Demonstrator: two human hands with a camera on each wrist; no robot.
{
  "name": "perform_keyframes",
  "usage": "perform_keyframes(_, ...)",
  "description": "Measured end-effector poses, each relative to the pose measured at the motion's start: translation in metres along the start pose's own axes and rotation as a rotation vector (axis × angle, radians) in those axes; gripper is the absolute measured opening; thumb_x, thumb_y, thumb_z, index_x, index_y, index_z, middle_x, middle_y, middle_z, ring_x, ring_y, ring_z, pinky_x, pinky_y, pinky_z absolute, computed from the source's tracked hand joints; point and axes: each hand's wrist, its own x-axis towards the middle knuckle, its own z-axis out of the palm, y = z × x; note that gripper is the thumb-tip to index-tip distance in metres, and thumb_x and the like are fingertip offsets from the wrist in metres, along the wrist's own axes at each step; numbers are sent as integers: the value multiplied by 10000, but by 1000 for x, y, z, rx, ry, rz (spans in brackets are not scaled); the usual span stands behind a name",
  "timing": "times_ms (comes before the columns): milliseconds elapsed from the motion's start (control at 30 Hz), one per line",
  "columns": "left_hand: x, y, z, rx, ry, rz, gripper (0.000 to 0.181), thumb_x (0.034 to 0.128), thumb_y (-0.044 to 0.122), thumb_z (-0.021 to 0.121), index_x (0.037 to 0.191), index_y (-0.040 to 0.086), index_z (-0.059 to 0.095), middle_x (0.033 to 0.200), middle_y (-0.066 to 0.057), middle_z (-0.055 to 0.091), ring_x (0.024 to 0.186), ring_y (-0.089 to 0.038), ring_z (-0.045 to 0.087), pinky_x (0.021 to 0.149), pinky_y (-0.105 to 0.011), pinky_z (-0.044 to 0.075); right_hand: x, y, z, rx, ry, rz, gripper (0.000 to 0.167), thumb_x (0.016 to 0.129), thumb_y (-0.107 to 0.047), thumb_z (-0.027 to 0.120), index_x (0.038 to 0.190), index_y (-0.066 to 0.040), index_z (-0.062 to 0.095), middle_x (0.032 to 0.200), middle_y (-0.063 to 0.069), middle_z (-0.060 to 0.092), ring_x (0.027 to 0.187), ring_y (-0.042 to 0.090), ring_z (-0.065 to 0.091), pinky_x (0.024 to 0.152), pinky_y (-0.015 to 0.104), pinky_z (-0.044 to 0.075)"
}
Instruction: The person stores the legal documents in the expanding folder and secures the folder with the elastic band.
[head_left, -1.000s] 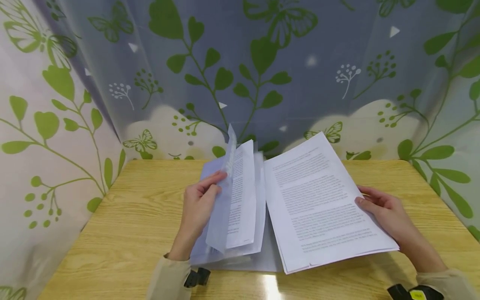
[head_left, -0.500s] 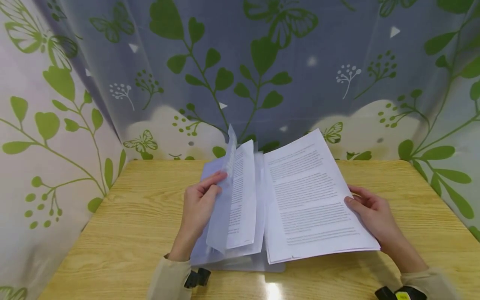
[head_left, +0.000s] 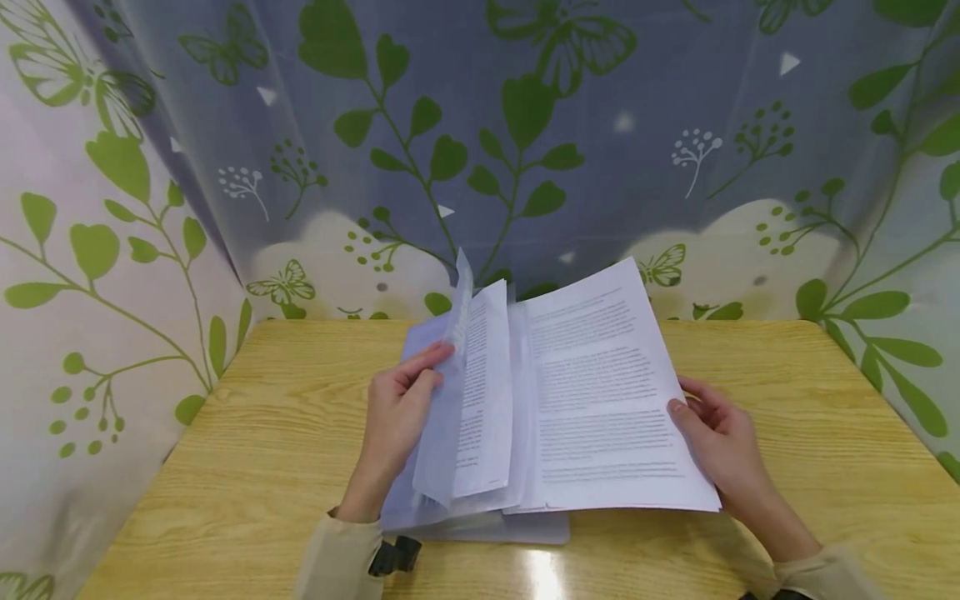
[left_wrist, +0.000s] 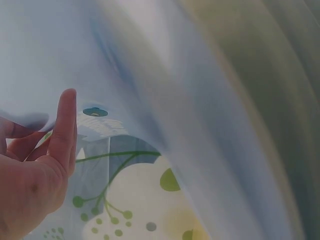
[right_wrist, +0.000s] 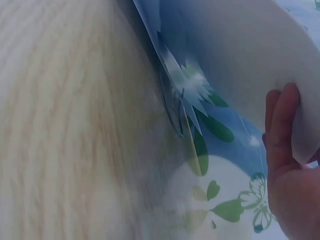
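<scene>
A translucent bluish plastic folder [head_left: 517, 527] stands partly spread on the table, with a printed sheet [head_left: 486, 392] and clear layers inside it. My left hand [head_left: 397, 408] pinches the folder's raised front flap [head_left: 441, 433] between thumb and fingers. A round snap button [left_wrist: 95, 112] shows on the plastic in the left wrist view. At the right edge of a thin stack of printed paper [head_left: 607, 392], my right hand [head_left: 723, 442] holds it with the thumb in front and fingers behind. The stack's left edge lies behind or within the folder's clear layers; which layer, I cannot tell.
The wood-grain table [head_left: 255, 433] lies under everything. A curtain [head_left: 615, 150] with leaves and butterflies hangs along its back edge, and more patterned cloth [head_left: 67, 250] hangs at the sides.
My right hand has moved left with the paper stack. Its left edge now overlaps the folder's clear layers, and the sheets stand straighter. The left hand and flap stay in place.
</scene>
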Motion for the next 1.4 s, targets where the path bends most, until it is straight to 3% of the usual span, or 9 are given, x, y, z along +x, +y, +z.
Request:
perform_keyframes(400, -1, 0, 0, 4, 2, 7, 361, 933, 50, 555, 1231, 100, 754, 1357, -19, 694, 1361, -147, 580, 1160, -404, 428, -7, -6, 18, 56, -17, -5, 517, 1054, -204, 544, 1520, -13, 432, 981, -153, 662, 809, 66, 685, 655, 252, 589)
perform_keyframes(867, -1, 0, 1, 13, 16, 20, 353, 929, 53, 564, 1220, 96, 760, 1348, -28, 699, 1352, -151, 588, 1148, -393, 434, -13, -3, 17, 74, -48, 49, 518, 1053, -214, 547, 1525, -37, 425, 1006, -159, 672, 834, 77, 693, 669, 266, 594)
perform_keyframes(1400, -2, 1, 0, -1, 6, 11, 357, 927, 43, 559, 1222, 81, 756, 1353, -30, 695, 1352, -148, 585, 1137, -376, 434, 0, -14, 36, 67, -120, 55, 528, 1061, -250, 532, 1543, -68, 418, 1076, -65, 661, 852, 91, 698, 685, 288, 595)
